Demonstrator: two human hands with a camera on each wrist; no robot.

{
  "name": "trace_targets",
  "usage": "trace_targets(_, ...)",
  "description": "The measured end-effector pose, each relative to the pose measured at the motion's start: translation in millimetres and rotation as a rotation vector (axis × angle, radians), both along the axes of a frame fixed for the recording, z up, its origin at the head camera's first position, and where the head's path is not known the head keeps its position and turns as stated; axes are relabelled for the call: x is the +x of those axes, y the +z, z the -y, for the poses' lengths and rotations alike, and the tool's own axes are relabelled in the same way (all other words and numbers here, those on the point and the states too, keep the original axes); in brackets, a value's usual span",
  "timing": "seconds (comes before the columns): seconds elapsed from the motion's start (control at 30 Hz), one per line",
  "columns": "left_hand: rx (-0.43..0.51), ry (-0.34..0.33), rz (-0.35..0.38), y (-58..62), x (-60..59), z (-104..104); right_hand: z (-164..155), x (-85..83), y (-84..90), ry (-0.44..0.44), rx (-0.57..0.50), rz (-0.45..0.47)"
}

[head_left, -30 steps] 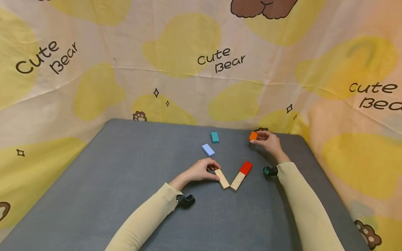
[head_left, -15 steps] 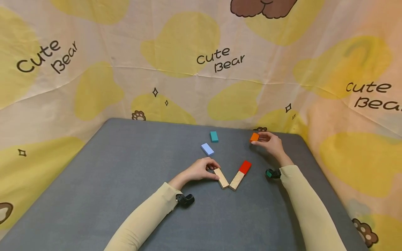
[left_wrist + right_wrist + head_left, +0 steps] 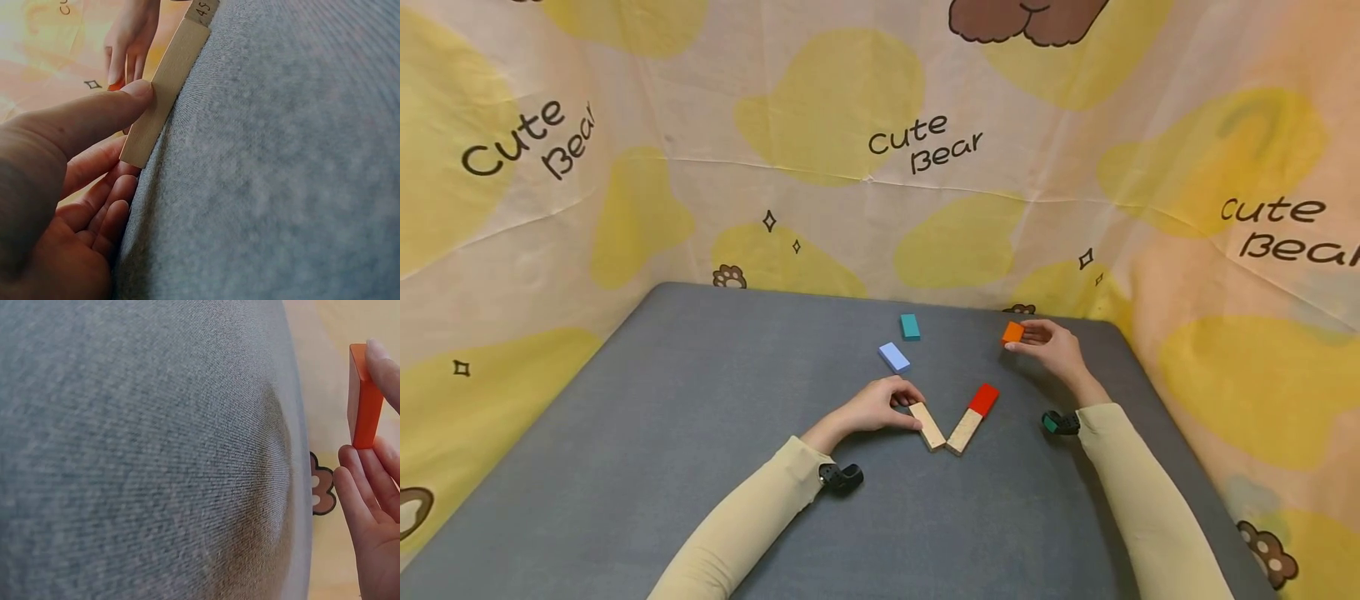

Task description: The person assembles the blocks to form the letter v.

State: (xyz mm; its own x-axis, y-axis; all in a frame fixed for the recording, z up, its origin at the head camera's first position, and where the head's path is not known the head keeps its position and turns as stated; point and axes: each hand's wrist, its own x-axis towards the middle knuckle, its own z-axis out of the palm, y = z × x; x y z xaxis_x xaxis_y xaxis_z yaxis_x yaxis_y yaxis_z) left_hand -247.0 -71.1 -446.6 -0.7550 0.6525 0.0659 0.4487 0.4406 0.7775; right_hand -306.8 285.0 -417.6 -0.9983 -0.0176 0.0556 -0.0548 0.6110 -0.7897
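My left hand (image 3: 874,407) pinches the upper end of a plain wooden block (image 3: 930,430) lying on the grey table; in the left wrist view its thumb is on one face of the block (image 3: 164,103). The near end of this block meets a second wooden block (image 3: 964,432), so the pair form a V. A red block (image 3: 984,400) continues the second one at its far end. Toward the back right, my right hand (image 3: 1056,348) holds an orange block (image 3: 1012,333) between thumb and fingertips. The right wrist view shows the orange block (image 3: 367,397) raised off the cloth.
A light blue block (image 3: 894,357) lies beyond my left hand, with a teal block (image 3: 910,327) farther back near the table's (image 3: 737,358) rear edge. Patterned fabric (image 3: 820,108) hangs behind and at both sides. Each wrist wears a black strap device (image 3: 842,478).
My right hand, with the orange block in its grip, has drifted slightly to the right and nearer to me. The left hand and the blocks on the table stay in place.
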Motion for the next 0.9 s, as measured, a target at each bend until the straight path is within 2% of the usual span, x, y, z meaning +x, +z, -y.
trace_targets(0.33, -0.005, 0.005, 0.008, 0.8, 0.3, 0, -3, 7.5, 0.8, 0.01, 0.012, 0.007)
trace_targets(0.9, 0.002, -0.006, 0.008, -6.5, -9.2, -1, -11, 14.6, -1.9, 0.006, 0.049, -0.003)
